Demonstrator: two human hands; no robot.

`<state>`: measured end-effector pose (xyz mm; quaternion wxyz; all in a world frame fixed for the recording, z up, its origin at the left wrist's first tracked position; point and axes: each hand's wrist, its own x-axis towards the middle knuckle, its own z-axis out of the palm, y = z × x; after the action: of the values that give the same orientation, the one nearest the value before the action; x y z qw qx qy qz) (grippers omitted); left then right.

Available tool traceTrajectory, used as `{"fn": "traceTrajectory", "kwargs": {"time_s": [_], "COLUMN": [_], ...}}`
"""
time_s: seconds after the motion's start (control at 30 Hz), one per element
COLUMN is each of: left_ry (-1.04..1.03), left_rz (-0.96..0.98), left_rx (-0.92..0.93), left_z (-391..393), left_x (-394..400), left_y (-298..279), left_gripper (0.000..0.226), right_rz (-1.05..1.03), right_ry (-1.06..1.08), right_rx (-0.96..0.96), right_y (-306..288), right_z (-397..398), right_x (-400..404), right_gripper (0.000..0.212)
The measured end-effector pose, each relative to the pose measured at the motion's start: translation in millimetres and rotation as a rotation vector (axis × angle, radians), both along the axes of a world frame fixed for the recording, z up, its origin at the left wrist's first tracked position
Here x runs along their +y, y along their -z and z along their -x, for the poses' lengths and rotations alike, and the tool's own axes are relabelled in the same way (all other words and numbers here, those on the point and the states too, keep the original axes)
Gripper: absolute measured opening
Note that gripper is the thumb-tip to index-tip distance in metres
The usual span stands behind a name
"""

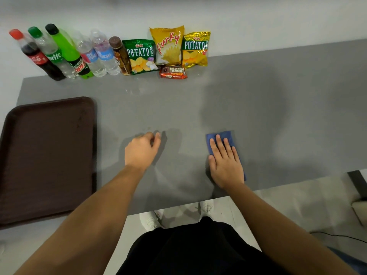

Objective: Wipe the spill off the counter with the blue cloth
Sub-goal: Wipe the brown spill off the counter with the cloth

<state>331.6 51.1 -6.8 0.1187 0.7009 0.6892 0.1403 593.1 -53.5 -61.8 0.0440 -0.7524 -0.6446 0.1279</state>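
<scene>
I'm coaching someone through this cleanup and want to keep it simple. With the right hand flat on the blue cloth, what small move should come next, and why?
Probably slide the blue cloth forward and to the left under the right hand. The hand lies flat on it with straight fingers, ready to push, and faint wet glints show on the counter near the snack bags, away from the cloth. The left hand holds nothing.

A plain white wall (pixel 258 20) runs behind a smooth grey work surface (pixel 258 100), which carries broad soft shadows from overhead light. Below its near edge lies a pale grey floor (pixel 288 207), crossed at the right by a thin black cable (pixel 337 235). A dark furniture leg (pixel 357 183) stands at the far right.
</scene>
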Motion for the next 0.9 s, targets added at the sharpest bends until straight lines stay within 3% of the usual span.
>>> {"fn": "traceTrajectory", "kwargs": {"time_s": [0.3,0.53,0.73,0.9], "left_ry": [0.008,-0.020,-0.032,-0.053], "left_rz": [-0.001,0.009,0.028,0.036], "left_rx": [-0.006,-0.008,-0.006,-0.012], "left_z": [-3,2,6,13], "left_x": [-6,-6,0,0], "left_y": [0,6,5,3], "left_gripper": [0.049,0.049,0.050,0.049], "right_rz": [0.044,0.068,0.024,-0.025], "right_ry": [0.164,0.217,0.036,-0.110], "right_rx": [-0.048,-0.065,-0.024,0.015], "right_y": [8,8,8,4], "right_z": [-75,-27,45,54], "right_x": [-12,-59,-34,16], "right_gripper": [0.060,0.064,0.064,0.059]}}
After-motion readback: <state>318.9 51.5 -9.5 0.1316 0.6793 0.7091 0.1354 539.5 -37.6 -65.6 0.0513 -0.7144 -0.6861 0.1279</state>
